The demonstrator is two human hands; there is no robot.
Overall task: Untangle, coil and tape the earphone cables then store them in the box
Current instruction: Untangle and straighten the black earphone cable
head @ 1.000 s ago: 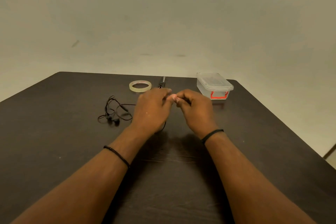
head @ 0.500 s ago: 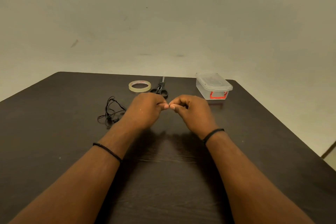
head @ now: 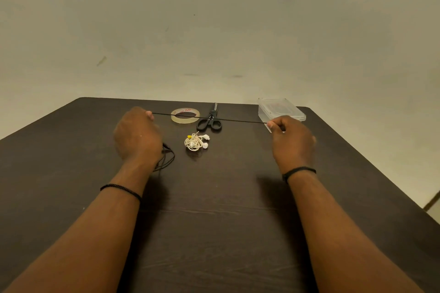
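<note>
A person's two hands hold a thin black earphone cable (head: 209, 118) stretched taut in a straight line above a dark wooden surface (head: 226, 209), the left hand (head: 137, 135) pinching one end and the right hand (head: 292, 141) pinching the other, the hands well apart. The rest of the black cable lies in loose loops beside the left wrist. A coiled white pair of earphones (head: 196, 142) rests near the middle. Behind it lie a roll of clear tape (head: 185, 115) and black-handled scissors (head: 210, 120). A clear plastic lidded box (head: 281, 109) stands at the far right, partly behind the right hand.
</note>
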